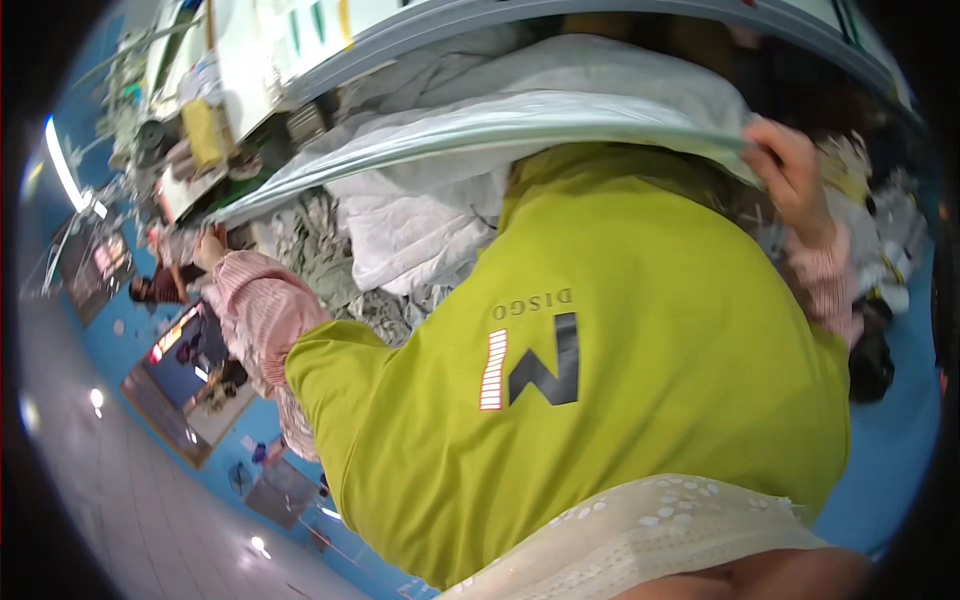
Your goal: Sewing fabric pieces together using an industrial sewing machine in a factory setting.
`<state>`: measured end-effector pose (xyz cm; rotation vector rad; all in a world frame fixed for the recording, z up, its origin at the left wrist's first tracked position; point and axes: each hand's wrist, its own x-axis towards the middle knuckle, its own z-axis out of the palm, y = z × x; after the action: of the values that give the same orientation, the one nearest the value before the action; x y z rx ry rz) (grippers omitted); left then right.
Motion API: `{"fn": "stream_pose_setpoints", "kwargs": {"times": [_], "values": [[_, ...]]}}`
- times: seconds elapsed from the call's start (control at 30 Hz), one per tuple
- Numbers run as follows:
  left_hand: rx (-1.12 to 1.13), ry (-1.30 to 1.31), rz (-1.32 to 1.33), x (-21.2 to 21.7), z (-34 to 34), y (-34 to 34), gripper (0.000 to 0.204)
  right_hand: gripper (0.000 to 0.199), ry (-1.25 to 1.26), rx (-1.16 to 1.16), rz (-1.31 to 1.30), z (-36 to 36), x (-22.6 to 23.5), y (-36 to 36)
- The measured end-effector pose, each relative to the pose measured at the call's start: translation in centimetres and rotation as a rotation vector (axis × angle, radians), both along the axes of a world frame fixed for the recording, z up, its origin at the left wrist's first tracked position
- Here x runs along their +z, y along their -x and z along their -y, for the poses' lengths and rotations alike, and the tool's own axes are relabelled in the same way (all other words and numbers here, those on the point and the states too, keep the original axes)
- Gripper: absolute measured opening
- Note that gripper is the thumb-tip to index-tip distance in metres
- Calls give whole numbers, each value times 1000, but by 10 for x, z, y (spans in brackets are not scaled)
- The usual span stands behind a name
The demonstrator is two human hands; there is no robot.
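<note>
A pale grey-green cloth (520, 118) is stretched in a long taut band across the front of me. At its right end, my right hand (795, 180) is closed, with fingers curled over the cloth's edge. The far left end meets my left hand (210, 248), which looks closed on the cloth, though its fingers are small and partly hidden. Below the band hangs a white quilted-looking fabric (415, 230), bunched beside my yellow-green top (640, 260). Pink sleeves cover both my forearms.
A worktable with a grey edge (420, 40) runs along the far side. A yellow block-shaped thing (205, 135) stands at the left. Crumpled grey fabric (370, 300) lies below the cloth, and more piled fabric (885, 225) is at the right. Another person (165, 285) is farther left.
</note>
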<state>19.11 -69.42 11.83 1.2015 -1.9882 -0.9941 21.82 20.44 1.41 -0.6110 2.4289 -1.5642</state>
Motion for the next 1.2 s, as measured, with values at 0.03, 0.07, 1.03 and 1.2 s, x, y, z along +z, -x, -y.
{"fn": "stream_pose_setpoints", "kwargs": {"times": [0.03, 0.07, 1.03, 1.2], "values": [[122, 302, 353, -12, -9, 11, 19, 13, 59, 39, 47, 11, 4, 9], [234, 537, 732, -22, -28, 27, 22, 14, 41, 99, 62, 23, 5, 17], [-1707, 35, 80, -39, -528, 69, 5, 23, -129, 211, 180, -6, 35, 60], [-1630, 229, -38, -17, -546, 114, 5, 17, -223, 80, -58, -71, 38, 78]]}}
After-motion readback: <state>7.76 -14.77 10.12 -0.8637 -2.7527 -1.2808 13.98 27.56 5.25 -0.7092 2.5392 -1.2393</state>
